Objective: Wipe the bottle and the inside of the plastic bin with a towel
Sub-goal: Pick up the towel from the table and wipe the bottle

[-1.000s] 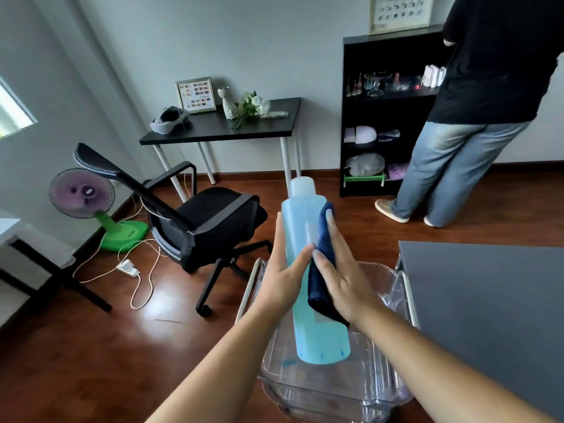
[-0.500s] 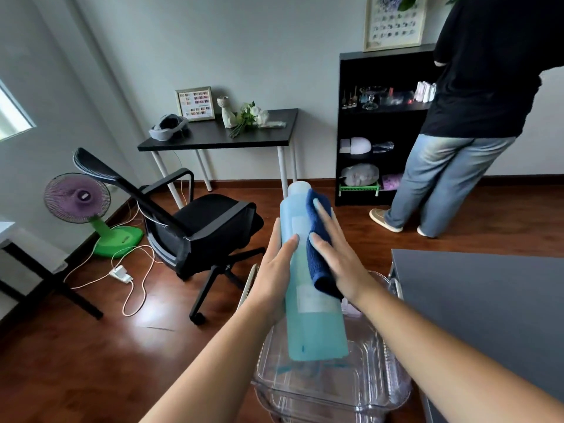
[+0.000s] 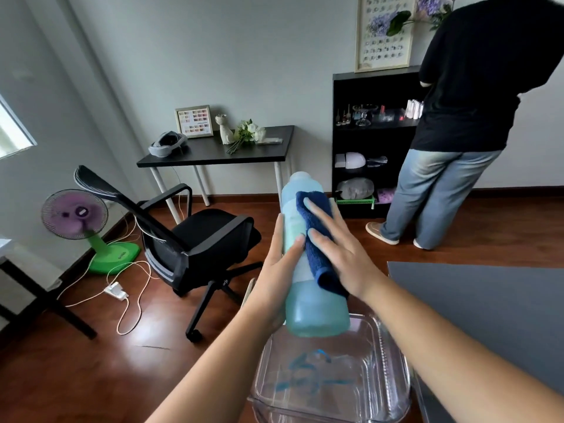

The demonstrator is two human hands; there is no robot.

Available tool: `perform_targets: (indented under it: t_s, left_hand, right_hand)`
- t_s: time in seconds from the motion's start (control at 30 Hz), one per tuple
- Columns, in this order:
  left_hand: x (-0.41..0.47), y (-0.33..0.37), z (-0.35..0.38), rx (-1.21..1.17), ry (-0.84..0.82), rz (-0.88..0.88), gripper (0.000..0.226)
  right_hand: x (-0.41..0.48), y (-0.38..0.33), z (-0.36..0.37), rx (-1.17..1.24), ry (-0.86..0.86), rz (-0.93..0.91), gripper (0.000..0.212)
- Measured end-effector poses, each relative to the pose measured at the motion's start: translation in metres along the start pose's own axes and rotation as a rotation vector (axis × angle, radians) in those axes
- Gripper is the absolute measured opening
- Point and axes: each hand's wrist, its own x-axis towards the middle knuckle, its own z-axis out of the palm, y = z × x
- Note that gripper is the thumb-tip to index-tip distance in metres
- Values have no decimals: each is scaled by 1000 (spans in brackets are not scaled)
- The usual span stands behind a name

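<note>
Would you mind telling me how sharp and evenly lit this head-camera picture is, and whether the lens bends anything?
Head view: wide-angle bending tilts the walls and the black shelf; soft daylight from the window at left, no harsh shadows; the fan blades blur; the bottle and towel are fairly sharp; the clear bin shows faint glare.

Single head-worn wide-angle view: looking forward and down from the wearer's head, close over both forearms and the clear bin (image 3: 332, 389), taking in the wooden floor (image 3: 76, 370) and far wall (image 3: 244, 56) beyond.
</note>
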Motion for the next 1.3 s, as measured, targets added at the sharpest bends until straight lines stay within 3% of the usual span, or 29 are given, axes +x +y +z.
perform_targets:
  t_s: [0.07, 0.17, 0.3, 0.4, 0.57, 0.77, 0.83, 0.97, 1.13, 1.2, 1.3]
  left_hand:
    - [-3, 0, 3, -76, -25, 9, 70]
    - [-2, 2, 5, -115, -16, 23, 65]
    - [3, 11, -2, -93, 29, 58, 54]
    - [3, 16, -4, -65, 4, 49, 58]
    - [-5, 12, 6, -134, -127, 29, 61]
    - [2, 17, 16, -163, -124, 60, 49]
    - [6, 22, 10, -75, -117, 77, 44]
    - [11, 33, 3, 69, -166, 26, 50]
    - [1, 24, 10, -41, -180, 85, 54]
    - [-3, 19, 15, -100, -188, 82, 48]
    - [-4, 16, 22, -153, -173, 83, 42]
  right_hand:
    - [17, -9, -8, -24, 1, -12, 46]
    - [18, -15, -6, 104, 26, 16, 49]
    - [-43, 2, 17, 115, -7, -49, 51]
    - [-69, 6, 26, 119, -5, -64, 49]
    - [-7, -23, -7, 75, 93, -96, 51]
    - [-18, -24, -4, 599, 37, 28, 54]
    - [-37, -19, 4, 507, 62, -30, 57]
    - [-38, -12, 9, 46, 105, -126, 59]
    - [2, -29, -13, -426, 110, -159, 56]
    - [23, -36, -23, -368, 110, -87, 55]
    - [24, -39, -20, -21, 73, -2, 56]
